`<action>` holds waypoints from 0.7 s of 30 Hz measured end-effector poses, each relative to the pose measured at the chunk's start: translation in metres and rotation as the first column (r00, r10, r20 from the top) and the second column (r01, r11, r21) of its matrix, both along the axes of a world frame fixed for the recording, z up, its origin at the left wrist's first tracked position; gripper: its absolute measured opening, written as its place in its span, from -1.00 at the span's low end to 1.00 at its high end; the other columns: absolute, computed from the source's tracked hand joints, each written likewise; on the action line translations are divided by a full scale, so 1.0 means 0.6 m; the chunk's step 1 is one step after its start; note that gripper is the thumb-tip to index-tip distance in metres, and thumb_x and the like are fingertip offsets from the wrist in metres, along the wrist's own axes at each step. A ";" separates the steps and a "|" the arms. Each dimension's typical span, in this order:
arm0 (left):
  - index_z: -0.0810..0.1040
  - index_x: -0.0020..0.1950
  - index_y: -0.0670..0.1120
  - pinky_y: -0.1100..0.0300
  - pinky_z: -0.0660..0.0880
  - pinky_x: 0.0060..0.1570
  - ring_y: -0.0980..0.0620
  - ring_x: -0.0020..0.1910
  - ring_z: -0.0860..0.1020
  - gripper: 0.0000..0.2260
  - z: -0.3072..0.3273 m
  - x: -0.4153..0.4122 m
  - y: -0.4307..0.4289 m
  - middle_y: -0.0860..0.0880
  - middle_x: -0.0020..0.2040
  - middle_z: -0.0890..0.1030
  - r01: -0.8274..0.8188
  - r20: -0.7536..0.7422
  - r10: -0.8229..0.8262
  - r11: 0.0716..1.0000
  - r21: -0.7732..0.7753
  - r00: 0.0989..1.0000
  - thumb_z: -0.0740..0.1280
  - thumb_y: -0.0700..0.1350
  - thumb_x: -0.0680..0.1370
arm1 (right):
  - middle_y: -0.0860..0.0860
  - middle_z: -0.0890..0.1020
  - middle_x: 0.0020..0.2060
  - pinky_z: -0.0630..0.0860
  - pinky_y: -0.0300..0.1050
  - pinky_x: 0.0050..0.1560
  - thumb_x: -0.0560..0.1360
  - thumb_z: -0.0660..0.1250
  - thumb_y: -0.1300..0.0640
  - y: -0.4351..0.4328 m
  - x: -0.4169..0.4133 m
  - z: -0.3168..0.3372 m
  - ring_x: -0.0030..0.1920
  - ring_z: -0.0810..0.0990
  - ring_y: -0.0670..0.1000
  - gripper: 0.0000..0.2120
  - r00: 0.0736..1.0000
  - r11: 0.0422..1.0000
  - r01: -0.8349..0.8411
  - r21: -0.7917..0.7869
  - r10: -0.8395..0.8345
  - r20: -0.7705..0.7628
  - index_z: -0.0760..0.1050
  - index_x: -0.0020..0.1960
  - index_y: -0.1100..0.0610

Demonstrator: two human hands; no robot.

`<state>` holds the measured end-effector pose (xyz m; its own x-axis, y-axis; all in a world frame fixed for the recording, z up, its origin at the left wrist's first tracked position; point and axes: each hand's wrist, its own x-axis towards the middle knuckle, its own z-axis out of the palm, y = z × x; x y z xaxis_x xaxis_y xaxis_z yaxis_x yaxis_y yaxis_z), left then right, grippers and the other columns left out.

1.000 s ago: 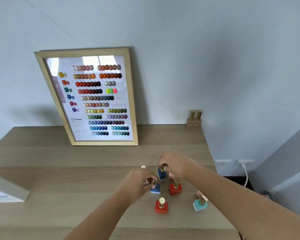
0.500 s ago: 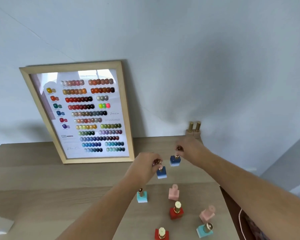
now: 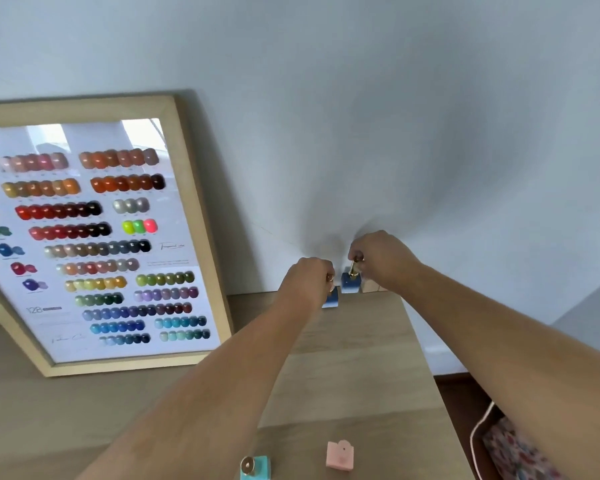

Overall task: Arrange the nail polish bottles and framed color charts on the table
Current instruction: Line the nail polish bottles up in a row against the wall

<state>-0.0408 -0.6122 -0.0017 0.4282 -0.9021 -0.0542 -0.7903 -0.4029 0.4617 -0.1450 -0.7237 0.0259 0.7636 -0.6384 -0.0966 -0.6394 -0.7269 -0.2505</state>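
Wall [image 3: 395,98] is filling the upper frame, pale grey-white. Wooden table [image 3: 343,375] is spanning the lower half. Framed color chart [image 3: 97,237] is leaning against the wall at left of frame, tilted, its bottom edge sitting on the table, left side cut off by the frame edge. Both bare forearms are reaching from the bottom of frame up toward centre, at the table's back edge by the wall.

Left hand [image 3: 309,282] is closing its fingers on the cap of a blue bottle [image 3: 330,301]; only the bottle's lower body is showing below the hand. Right hand [image 3: 378,261] is pinching the gold cap of a darker blue bottle [image 3: 350,282], just right of the first one, nearly touching it. Cannot tell if either bottle is resting on the table or lifted. A beige bottle [image 3: 369,288] is sitting just right of those, mostly hidden by the right hand.

Bottom centre of frame: pink bottle [image 3: 340,455] and teal bottle [image 3: 255,466] are standing on the table, apart from each other, the teal one cut by the bottom edge.
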 end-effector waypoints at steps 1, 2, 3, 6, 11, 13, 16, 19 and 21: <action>0.58 -0.01 -0.19 -0.02 0.54 0.01 -0.19 -0.03 0.58 -0.81 -0.003 0.001 -0.010 -0.16 -0.04 0.65 -0.004 0.003 0.004 1.000 -0.012 1.000 0.22 -0.30 0.47 | 0.10 0.62 0.04 0.54 -0.04 0.03 0.44 0.26 0.32 -0.005 0.005 -0.005 0.00 0.58 0.11 -0.76 1.000 1.000 -0.007 -0.004 0.007 -0.008 0.56 0.08 0.16; 0.58 0.01 -0.18 -0.02 0.54 0.02 -0.19 -0.03 0.58 -0.82 -0.007 0.002 -0.018 -0.17 -0.03 0.65 -0.008 0.006 0.008 1.000 -0.024 1.000 0.23 -0.29 0.48 | 0.11 0.62 0.03 0.55 -0.04 0.03 0.45 0.27 0.31 -0.009 0.007 -0.010 -0.01 0.58 0.11 -0.77 1.000 1.000 -0.011 -0.008 0.011 -0.020 0.56 0.07 0.17; 0.58 0.02 -0.17 -0.02 0.54 0.01 -0.19 -0.03 0.57 -0.82 -0.009 0.003 -0.023 -0.17 -0.02 0.64 -0.015 0.004 0.015 0.999 -0.038 1.000 0.24 -0.28 0.49 | 0.12 0.62 0.02 0.55 -0.03 0.03 0.45 0.28 0.30 -0.011 0.008 -0.014 -0.02 0.59 0.12 -0.78 1.000 1.000 -0.013 -0.015 0.013 -0.026 0.56 0.07 0.17; 0.58 0.03 -0.16 -0.02 0.55 0.00 -0.19 -0.04 0.57 -0.82 -0.018 0.003 -0.037 -0.17 -0.01 0.64 -0.031 -0.018 0.030 0.997 -0.075 0.999 0.25 -0.28 0.49 | 0.10 0.64 -0.04 0.56 -0.04 -0.01 0.43 0.28 0.33 -0.018 0.005 -0.026 -0.06 0.60 0.10 -0.78 1.000 1.000 -0.005 -0.012 0.005 -0.007 0.57 0.03 0.18; 0.58 -0.01 -0.19 -0.03 0.54 -0.01 -0.20 -0.06 0.57 -0.84 -0.022 -0.003 -0.050 -0.17 -0.04 0.65 -0.045 -0.043 0.039 0.988 -0.146 0.998 0.24 -0.29 0.48 | 0.03 0.66 -0.09 0.54 -0.02 -0.02 0.39 0.23 0.33 -0.018 -0.003 -0.043 -0.07 0.58 0.08 -0.77 0.998 0.999 -0.020 -0.041 0.022 0.061 0.56 -0.04 0.13; 0.58 -0.03 -0.21 -0.04 0.53 -0.02 -0.21 -0.07 0.57 -0.86 -0.022 -0.007 -0.052 -0.18 -0.05 0.65 -0.027 -0.024 0.024 0.986 -0.162 0.999 0.25 -0.29 0.48 | 0.02 0.67 -0.11 0.54 -0.02 -0.03 0.39 0.25 0.31 -0.016 -0.005 -0.048 -0.10 0.58 0.09 -0.79 0.995 0.998 -0.016 -0.066 0.022 0.098 0.57 -0.04 0.11; 0.57 -0.05 -0.21 -0.03 0.54 -0.04 -0.19 -0.09 0.58 -0.88 -0.022 -0.008 -0.054 -0.18 -0.07 0.64 -0.035 -0.021 0.031 0.984 -0.172 0.999 0.27 -0.29 0.47 | 0.01 0.66 -0.06 0.49 -0.12 -0.10 0.42 0.29 0.27 -0.015 -0.009 -0.056 -0.09 0.59 0.09 -0.79 0.989 0.987 -0.031 -0.155 0.053 0.140 0.57 0.01 0.09; 0.56 -0.09 -0.20 -0.01 0.54 -0.08 -0.16 -0.12 0.57 -0.90 -0.021 -0.010 -0.056 -0.15 -0.09 0.64 -0.029 -0.010 0.027 0.983 -0.180 1.000 0.27 -0.30 0.46 | 0.02 0.64 0.01 0.32 -0.21 -0.17 0.47 0.24 0.24 -0.016 -0.011 -0.066 -0.05 0.57 0.08 -0.78 0.986 0.986 -0.028 -0.163 0.054 0.156 0.53 0.09 0.11; 0.55 -0.11 -0.19 0.01 0.53 -0.11 -0.15 -0.14 0.56 -0.90 -0.023 -0.012 -0.056 -0.13 -0.11 0.64 -0.024 0.005 0.025 0.981 -0.191 1.000 0.27 -0.31 0.45 | 0.03 0.61 0.06 0.35 -0.18 -0.17 0.47 0.25 0.26 -0.014 -0.014 -0.068 -0.02 0.57 0.10 -0.75 0.985 0.979 -0.044 -0.201 0.076 0.153 0.51 0.13 0.12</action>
<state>-0.0477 -0.6460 -0.0153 0.4501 -0.8848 0.1208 -0.7848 -0.3274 0.5262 -0.1532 -0.7322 -0.0152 0.7964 -0.5854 0.1520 -0.5567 -0.8077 -0.1942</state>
